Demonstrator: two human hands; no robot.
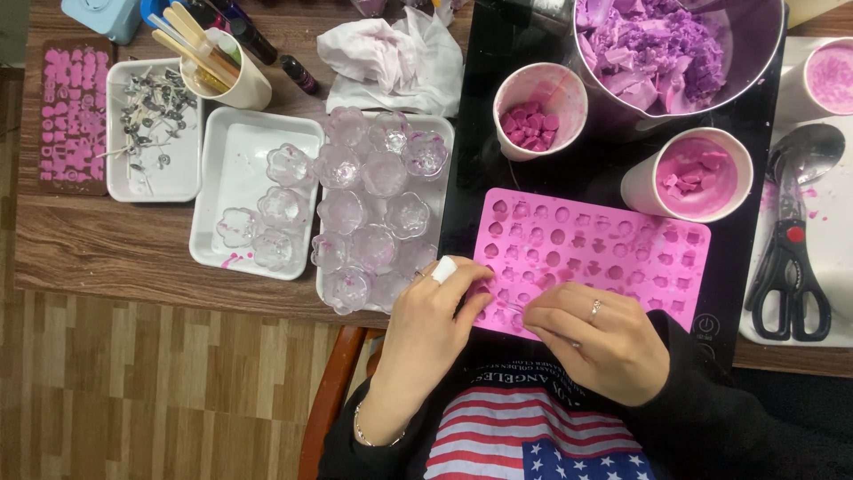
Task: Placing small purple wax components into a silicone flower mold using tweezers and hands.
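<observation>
Both hands, the left hand (426, 324) and right hand (597, 336), are resting on the silicone mould (613, 258) at the desk's (115, 249) near edge, with two paper cups (540, 108) sitting behind it and trays of glass holders (378, 191) lying to its left.

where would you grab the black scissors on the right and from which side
Take the scissors by the two black finger loops, coming from the near edge of the table. They lie flat on the white tray with the loops towards the person and the blades pointing away, under the metal spoon, so the loop end is the free one.
</observation>
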